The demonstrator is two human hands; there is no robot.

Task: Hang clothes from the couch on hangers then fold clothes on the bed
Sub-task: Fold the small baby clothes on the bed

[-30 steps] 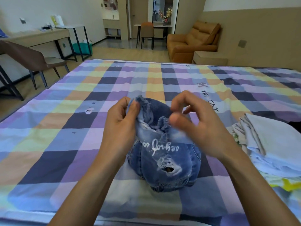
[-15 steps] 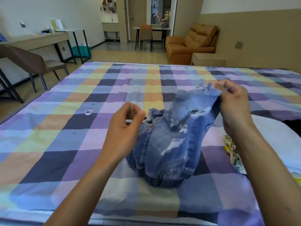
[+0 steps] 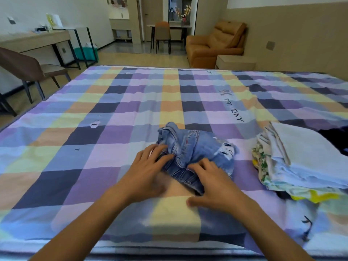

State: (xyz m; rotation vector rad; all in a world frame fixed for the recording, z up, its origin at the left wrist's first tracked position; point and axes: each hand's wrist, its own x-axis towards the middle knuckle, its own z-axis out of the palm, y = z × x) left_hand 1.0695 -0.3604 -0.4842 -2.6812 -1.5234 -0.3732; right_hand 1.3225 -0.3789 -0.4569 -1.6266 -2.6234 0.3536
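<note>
A crumpled pair of ripped blue denim shorts [image 3: 195, 147] lies on the checked bed cover [image 3: 94, 140] in front of me. My left hand [image 3: 148, 172] rests on the shorts' left near edge with its fingers spread and fairly straight. My right hand [image 3: 212, 183] lies on the near right part of the denim, fingers bent at the tips and pressing down, the thumb on the cover. Both hands look a little blurred. A stack of folded light clothes [image 3: 301, 162] sits on the bed to the right.
An orange couch [image 3: 212, 44] stands beyond the bed's far edge, beside a low wooden table [image 3: 235, 62]. A brown chair [image 3: 26, 68] and a desk [image 3: 35, 40] are at the left. A dark garment [image 3: 337, 136] lies behind the folded stack.
Both hands held the shorts up in the air and spread them; now the shorts lie down on the bed and both hands press on their near side.
</note>
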